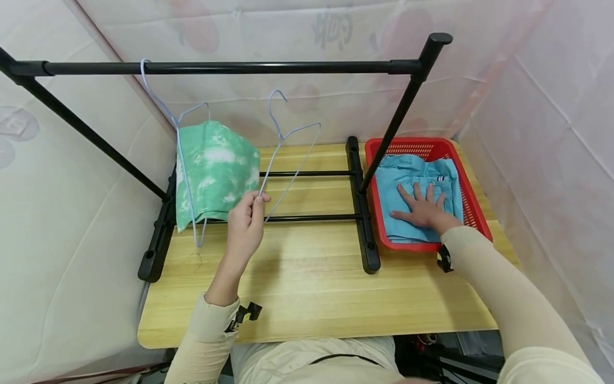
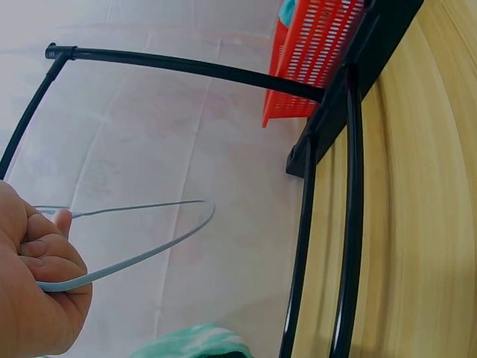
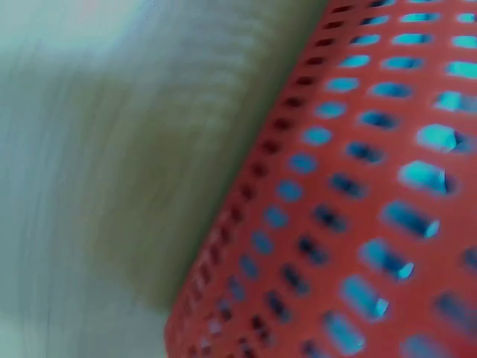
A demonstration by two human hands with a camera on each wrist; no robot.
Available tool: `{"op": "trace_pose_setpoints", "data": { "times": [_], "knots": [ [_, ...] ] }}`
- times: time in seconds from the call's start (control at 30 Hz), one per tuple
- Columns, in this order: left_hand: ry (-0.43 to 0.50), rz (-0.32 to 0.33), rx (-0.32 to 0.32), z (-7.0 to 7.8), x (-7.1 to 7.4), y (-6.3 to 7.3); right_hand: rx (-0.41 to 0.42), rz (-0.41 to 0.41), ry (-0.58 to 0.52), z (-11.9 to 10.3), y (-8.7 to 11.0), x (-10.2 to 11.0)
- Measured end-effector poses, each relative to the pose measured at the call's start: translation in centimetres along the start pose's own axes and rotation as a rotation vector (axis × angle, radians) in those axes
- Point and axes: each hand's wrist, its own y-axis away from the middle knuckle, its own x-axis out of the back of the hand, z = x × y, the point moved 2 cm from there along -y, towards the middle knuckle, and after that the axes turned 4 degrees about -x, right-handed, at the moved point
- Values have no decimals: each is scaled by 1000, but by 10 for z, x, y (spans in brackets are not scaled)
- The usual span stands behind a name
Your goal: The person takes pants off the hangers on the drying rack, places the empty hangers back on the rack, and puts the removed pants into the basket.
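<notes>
My left hand [image 1: 247,224] pinches a pale blue wire hanger [image 1: 281,138] at a lower corner, its hook pointing up below the black rail. In the left wrist view, the fingers curl round the wire [image 2: 119,266]. My right hand [image 1: 422,209] rests with spread fingers on a folded light blue garment [image 1: 398,173] inside a red basket [image 1: 472,205]. The right wrist view shows mostly the basket's perforated side, and that hand is out of sight there. Left of my left hand, a green and white tie-dye cloth [image 1: 218,160] hangs on another pale blue hanger [image 1: 187,170].
A black rack spans the wooden table [image 1: 312,288], with its top rail [image 1: 240,68] across the back. Its right foot [image 1: 364,234] stands just left of the basket, and two low bars run between the feet. Pale curtains [image 1: 551,133] enclose the table.
</notes>
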Motion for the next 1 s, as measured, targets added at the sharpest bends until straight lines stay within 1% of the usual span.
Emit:
{"op": "trace_pose_setpoints", "data": {
  "times": [0.07,0.1,0.17,0.23,0.3,0.47,0.53,0.63,0.7,0.8,0.83,0.9,1.0],
  "knots": [
    [1,1,0,5,0,0,15,2,-25,-5,0,4],
    [4,-1,1,11,1,0,32,10,-47,-9,0,7],
    [11,-5,0,21,4,0,95,39,-140,-20,-1,15],
    [15,-10,-2,32,6,0,167,85,-282,-33,1,27],
    [16,-13,-6,39,8,0,252,152,-443,-48,3,41],
    [20,-6,-19,44,9,0,418,349,-827,-87,22,84],
    [24,-5,-24,46,9,1,455,420,-926,-103,36,101],
    [26,-8,-30,49,9,1,487,501,-1012,-123,56,122],
    [22,-10,-34,50,9,1,503,535,-1033,-131,63,131],
    [24,-10,-39,52,9,2,568,561,-1093,-138,63,138],
    [26,-12,-41,53,9,2,578,560,-1119,-139,61,139],
    [31,-15,-42,54,9,2,586,560,-1157,-141,59,140],
    [35,-23,-40,55,8,2,568,548,-1210,-141,57,142]
  ]
}}
